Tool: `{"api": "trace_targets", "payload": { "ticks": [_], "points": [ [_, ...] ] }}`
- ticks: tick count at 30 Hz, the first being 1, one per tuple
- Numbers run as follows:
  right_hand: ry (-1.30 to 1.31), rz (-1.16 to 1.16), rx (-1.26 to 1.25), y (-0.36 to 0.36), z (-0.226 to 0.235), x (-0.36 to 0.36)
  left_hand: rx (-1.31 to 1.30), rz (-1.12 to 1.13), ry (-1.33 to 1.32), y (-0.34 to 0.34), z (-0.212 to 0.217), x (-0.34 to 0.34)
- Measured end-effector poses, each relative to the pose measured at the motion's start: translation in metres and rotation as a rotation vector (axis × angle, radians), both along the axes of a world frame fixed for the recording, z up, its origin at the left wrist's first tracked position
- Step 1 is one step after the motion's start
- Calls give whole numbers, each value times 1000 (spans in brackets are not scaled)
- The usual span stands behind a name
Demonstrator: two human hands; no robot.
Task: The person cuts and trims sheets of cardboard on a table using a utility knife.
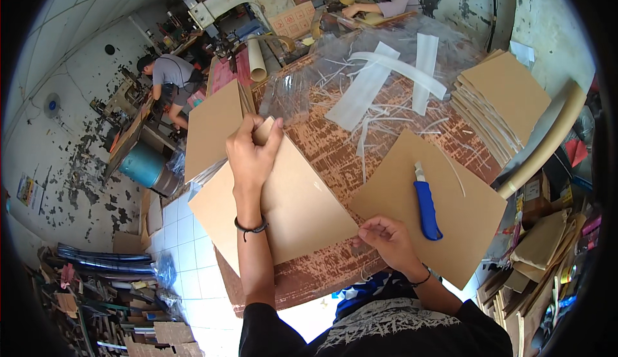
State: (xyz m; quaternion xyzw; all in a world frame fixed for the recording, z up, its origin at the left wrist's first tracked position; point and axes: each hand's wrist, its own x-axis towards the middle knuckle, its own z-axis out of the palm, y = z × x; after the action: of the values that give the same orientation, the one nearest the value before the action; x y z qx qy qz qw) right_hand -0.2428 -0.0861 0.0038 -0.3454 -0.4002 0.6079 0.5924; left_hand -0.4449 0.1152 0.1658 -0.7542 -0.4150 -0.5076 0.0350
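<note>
My left hand pinches the far corner of a tan cardboard sheet that lies on the worn brown table. My right hand rests at the near corner of the same sheet, fingers curled on its edge. To the right lies a second cardboard sheet with a blue utility knife on top of it. Another brown sheet sits behind my left hand.
A stack of cardboard sheets stands at the far right of the table. Clear plastic film and white strips cover the far part. A cardboard tube lies beyond. Two other people work at benches further back. Scrap lies on the tiled floor at left.
</note>
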Motion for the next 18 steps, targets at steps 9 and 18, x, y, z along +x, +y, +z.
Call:
{"api": "trace_targets", "payload": {
  "ticks": [9,18],
  "points": [
    [57,233,-114,1,17,11,-23,4,40,-11,6,1],
    [118,329,-64,-5,13,13,8,-32,38,-16,11,3]
  ]
}}
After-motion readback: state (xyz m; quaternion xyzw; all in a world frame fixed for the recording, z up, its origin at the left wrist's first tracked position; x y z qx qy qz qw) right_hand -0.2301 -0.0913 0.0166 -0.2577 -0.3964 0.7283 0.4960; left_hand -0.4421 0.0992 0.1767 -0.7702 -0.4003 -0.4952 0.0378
